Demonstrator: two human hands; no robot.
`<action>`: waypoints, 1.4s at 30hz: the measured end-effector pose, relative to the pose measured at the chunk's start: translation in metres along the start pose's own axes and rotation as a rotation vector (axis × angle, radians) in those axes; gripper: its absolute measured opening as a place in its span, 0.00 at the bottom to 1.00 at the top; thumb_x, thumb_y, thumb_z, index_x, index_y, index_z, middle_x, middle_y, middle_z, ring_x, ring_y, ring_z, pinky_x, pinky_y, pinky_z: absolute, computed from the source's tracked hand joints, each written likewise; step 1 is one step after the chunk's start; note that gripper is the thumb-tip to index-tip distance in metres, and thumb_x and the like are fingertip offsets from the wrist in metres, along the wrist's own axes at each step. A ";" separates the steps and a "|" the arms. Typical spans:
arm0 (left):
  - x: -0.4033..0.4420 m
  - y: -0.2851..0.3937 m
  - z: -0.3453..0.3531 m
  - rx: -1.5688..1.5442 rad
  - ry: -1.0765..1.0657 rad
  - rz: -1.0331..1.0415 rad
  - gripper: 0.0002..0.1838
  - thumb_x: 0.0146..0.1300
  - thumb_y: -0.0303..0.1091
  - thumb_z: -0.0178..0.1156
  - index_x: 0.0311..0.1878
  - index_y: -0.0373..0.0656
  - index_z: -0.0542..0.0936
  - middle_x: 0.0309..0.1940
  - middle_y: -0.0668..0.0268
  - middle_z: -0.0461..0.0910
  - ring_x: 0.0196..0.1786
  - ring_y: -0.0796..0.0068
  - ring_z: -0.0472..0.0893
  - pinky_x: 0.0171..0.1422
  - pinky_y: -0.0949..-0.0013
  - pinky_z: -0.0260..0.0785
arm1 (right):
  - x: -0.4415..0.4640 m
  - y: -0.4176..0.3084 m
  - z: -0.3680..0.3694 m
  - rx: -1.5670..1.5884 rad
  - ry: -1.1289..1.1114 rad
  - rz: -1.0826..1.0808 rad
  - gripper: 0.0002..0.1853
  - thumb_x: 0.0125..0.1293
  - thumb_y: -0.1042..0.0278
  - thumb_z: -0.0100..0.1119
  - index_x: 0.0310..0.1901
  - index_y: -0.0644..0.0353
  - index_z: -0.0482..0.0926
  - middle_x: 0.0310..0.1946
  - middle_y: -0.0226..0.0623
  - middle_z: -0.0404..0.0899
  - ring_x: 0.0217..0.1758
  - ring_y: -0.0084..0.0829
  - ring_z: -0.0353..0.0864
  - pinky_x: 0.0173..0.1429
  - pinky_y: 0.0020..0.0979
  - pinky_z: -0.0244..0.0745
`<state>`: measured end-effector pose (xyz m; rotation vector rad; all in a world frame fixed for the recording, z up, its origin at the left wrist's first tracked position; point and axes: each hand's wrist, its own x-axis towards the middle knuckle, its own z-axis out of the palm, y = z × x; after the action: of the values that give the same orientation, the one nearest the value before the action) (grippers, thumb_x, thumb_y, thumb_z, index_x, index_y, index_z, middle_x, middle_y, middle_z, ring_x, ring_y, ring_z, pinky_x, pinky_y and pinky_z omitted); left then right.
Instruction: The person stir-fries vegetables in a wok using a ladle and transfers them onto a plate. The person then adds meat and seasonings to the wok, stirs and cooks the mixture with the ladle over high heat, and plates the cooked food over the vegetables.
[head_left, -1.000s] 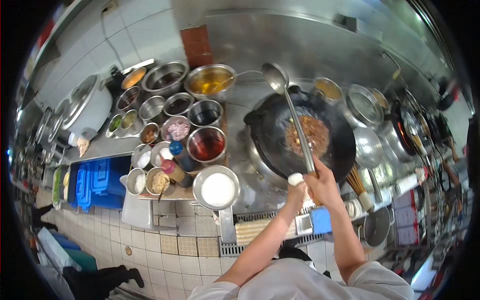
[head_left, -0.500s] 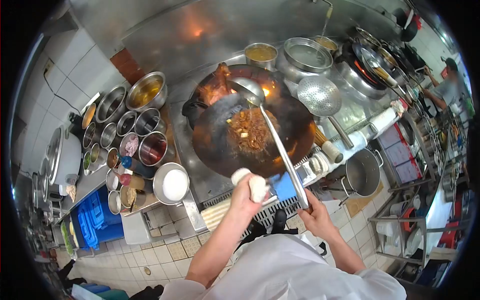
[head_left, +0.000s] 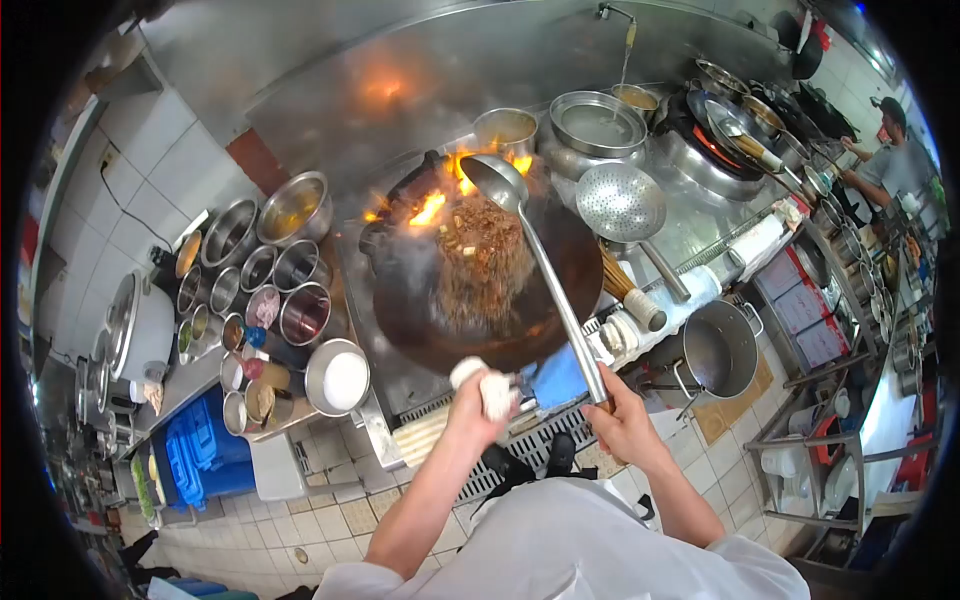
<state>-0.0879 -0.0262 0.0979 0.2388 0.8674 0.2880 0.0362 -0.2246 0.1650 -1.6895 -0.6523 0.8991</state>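
My left hand [head_left: 466, 416] is closed around a bunched white cloth [head_left: 497, 394] at the near edge of a large dark wok [head_left: 408, 318]. Whatever part of the wok the cloth covers is hidden. Brown shredded food with pale pieces [head_left: 485, 270] lies in the wok, stretched in a smear from its middle toward me. A long-handled metal ladle [head_left: 545, 255] slants across the wok, its bowl near the far rim. My right hand [head_left: 622, 420] grips the end of the ladle's handle. Orange flames [head_left: 428, 210] rise behind the wok's far rim.
A perforated strainer [head_left: 622, 203] and a bamboo brush [head_left: 628, 293] lie right of the wok. Several metal bowls and containers stand left, including a bowl of white granules [head_left: 345, 382]. A deep pot [head_left: 722, 345] stands at lower right. Another person [head_left: 882, 160] is at far right.
Flames behind the wok have grown brighter and spread along the far rim. The food has shifted and stretches longer toward me. My left hand and cloth are slightly lower.
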 end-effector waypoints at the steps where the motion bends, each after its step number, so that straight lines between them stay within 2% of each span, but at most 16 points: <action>1: -0.012 0.000 0.001 -0.021 -0.102 -0.022 0.05 0.60 0.36 0.53 0.39 0.53 0.74 0.33 0.63 0.77 0.35 0.55 0.79 0.26 0.59 0.69 | 0.002 -0.003 -0.001 0.004 0.007 -0.001 0.31 0.64 0.74 0.55 0.69 0.62 0.59 0.18 0.28 0.72 0.14 0.18 0.67 0.18 0.25 0.64; 3: -0.019 0.018 0.016 -0.031 0.103 0.004 0.06 0.61 0.38 0.52 0.40 0.51 0.73 0.35 0.59 0.77 0.37 0.53 0.79 0.26 0.62 0.70 | 0.002 -0.011 0.000 0.046 0.004 0.040 0.30 0.64 0.75 0.54 0.68 0.61 0.59 0.18 0.28 0.72 0.12 0.19 0.67 0.17 0.25 0.64; 5: -0.001 0.042 0.022 -0.066 0.067 -0.019 0.07 0.63 0.38 0.50 0.38 0.47 0.72 0.36 0.51 0.74 0.40 0.52 0.79 0.24 0.66 0.70 | 0.011 -0.010 -0.004 0.041 0.005 0.078 0.30 0.64 0.75 0.53 0.68 0.60 0.60 0.19 0.28 0.72 0.12 0.19 0.67 0.16 0.25 0.65; 8: 0.000 0.046 0.011 0.032 -0.001 0.047 0.06 0.62 0.37 0.51 0.36 0.46 0.72 0.32 0.55 0.75 0.38 0.54 0.80 0.23 0.66 0.69 | 0.027 -0.018 -0.007 0.061 0.021 0.101 0.29 0.63 0.77 0.51 0.67 0.60 0.61 0.17 0.28 0.68 0.11 0.20 0.68 0.15 0.25 0.63; 12: -0.004 -0.001 -0.003 0.277 0.204 0.433 0.06 0.56 0.27 0.54 0.37 0.38 0.75 0.24 0.60 0.77 0.27 0.65 0.81 0.27 0.61 0.75 | 0.034 -0.005 -0.002 0.113 0.070 0.100 0.28 0.64 0.77 0.50 0.67 0.60 0.61 0.16 0.28 0.67 0.10 0.21 0.67 0.14 0.26 0.62; 13: -0.010 -0.023 -0.007 0.354 0.262 0.541 0.11 0.52 0.22 0.56 0.41 0.35 0.74 0.28 0.58 0.79 0.29 0.64 0.81 0.33 0.61 0.77 | 0.030 -0.002 0.004 0.188 0.041 0.139 0.28 0.65 0.76 0.50 0.67 0.59 0.60 0.17 0.28 0.68 0.11 0.21 0.67 0.14 0.26 0.63; 15: -0.022 -0.053 -0.006 0.313 0.080 0.716 0.15 0.49 0.19 0.57 0.44 0.33 0.73 0.34 0.58 0.79 0.33 0.67 0.82 0.38 0.65 0.77 | 0.027 -0.006 0.013 0.337 -0.016 0.204 0.27 0.66 0.74 0.49 0.67 0.59 0.59 0.18 0.29 0.69 0.12 0.21 0.68 0.14 0.27 0.64; 17: -0.016 -0.042 -0.015 0.351 0.306 0.636 0.15 0.49 0.20 0.56 0.43 0.33 0.73 0.32 0.58 0.79 0.31 0.66 0.82 0.35 0.66 0.76 | 0.018 -0.025 0.021 0.526 -0.103 0.265 0.22 0.68 0.70 0.50 0.63 0.58 0.62 0.19 0.28 0.66 0.12 0.21 0.66 0.13 0.24 0.63; 20: -0.030 0.004 -0.028 0.308 0.147 0.362 0.10 0.54 0.30 0.56 0.39 0.36 0.74 0.29 0.50 0.81 0.23 0.62 0.81 0.21 0.66 0.72 | 0.038 -0.018 0.017 0.770 -0.301 0.341 0.06 0.67 0.70 0.52 0.43 0.53 0.66 0.21 0.26 0.68 0.14 0.19 0.66 0.13 0.24 0.63; 23: -0.052 0.005 -0.039 0.183 0.137 0.228 0.10 0.55 0.33 0.55 0.38 0.38 0.74 0.29 0.48 0.81 0.22 0.61 0.80 0.19 0.67 0.70 | 0.034 -0.004 0.006 1.244 -0.475 0.586 0.05 0.68 0.70 0.51 0.43 0.51 0.68 0.21 0.26 0.68 0.14 0.16 0.64 0.12 0.22 0.60; 25: -0.062 0.000 -0.049 0.077 0.075 0.090 0.10 0.55 0.32 0.56 0.40 0.44 0.71 0.30 0.53 0.82 0.29 0.60 0.83 0.21 0.63 0.71 | 0.017 -0.001 0.003 1.317 -0.511 0.626 0.06 0.69 0.70 0.50 0.46 0.51 0.69 0.22 0.25 0.68 0.13 0.15 0.62 0.11 0.22 0.58; 28: -0.063 -0.006 -0.067 0.114 0.106 0.124 0.11 0.56 0.33 0.58 0.41 0.46 0.69 0.31 0.57 0.82 0.31 0.60 0.83 0.20 0.63 0.71 | -0.017 0.001 0.001 1.363 -0.593 0.537 0.19 0.72 0.65 0.46 0.63 0.50 0.64 0.21 0.25 0.65 0.13 0.16 0.62 0.11 0.21 0.59; 31: -0.063 -0.001 -0.076 0.122 0.021 0.130 0.11 0.57 0.33 0.59 0.41 0.48 0.70 0.31 0.58 0.81 0.32 0.59 0.83 0.21 0.62 0.72 | -0.053 0.028 -0.002 1.589 -0.748 0.402 0.21 0.73 0.66 0.44 0.66 0.52 0.62 0.21 0.26 0.64 0.13 0.16 0.62 0.11 0.22 0.59; 33: -0.050 0.010 -0.102 0.203 -0.015 0.035 0.10 0.56 0.31 0.58 0.40 0.47 0.70 0.30 0.59 0.80 0.32 0.58 0.84 0.22 0.61 0.72 | -0.074 0.040 0.033 1.756 -0.706 0.393 0.21 0.72 0.68 0.43 0.66 0.51 0.62 0.21 0.26 0.62 0.12 0.17 0.61 0.11 0.22 0.59; 35: -0.039 0.032 -0.117 0.280 -0.063 0.020 0.06 0.54 0.28 0.57 0.36 0.45 0.71 0.27 0.59 0.80 0.31 0.58 0.83 0.22 0.61 0.71 | -0.096 0.025 0.087 1.270 -0.323 0.326 0.21 0.72 0.69 0.44 0.66 0.49 0.62 0.21 0.27 0.62 0.12 0.18 0.61 0.11 0.23 0.59; 42: -0.112 0.058 -0.120 0.456 -0.114 0.023 0.10 0.56 0.29 0.56 0.41 0.39 0.72 0.26 0.55 0.80 0.27 0.60 0.83 0.19 0.62 0.71 | -0.199 0.037 0.162 1.589 -0.183 0.190 0.25 0.70 0.73 0.44 0.67 0.50 0.60 0.20 0.28 0.61 0.11 0.17 0.60 0.10 0.23 0.60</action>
<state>-0.2584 0.0000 0.1211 0.6833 0.8092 0.0928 -0.2104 -0.3037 0.1536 -0.2241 0.2027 1.1909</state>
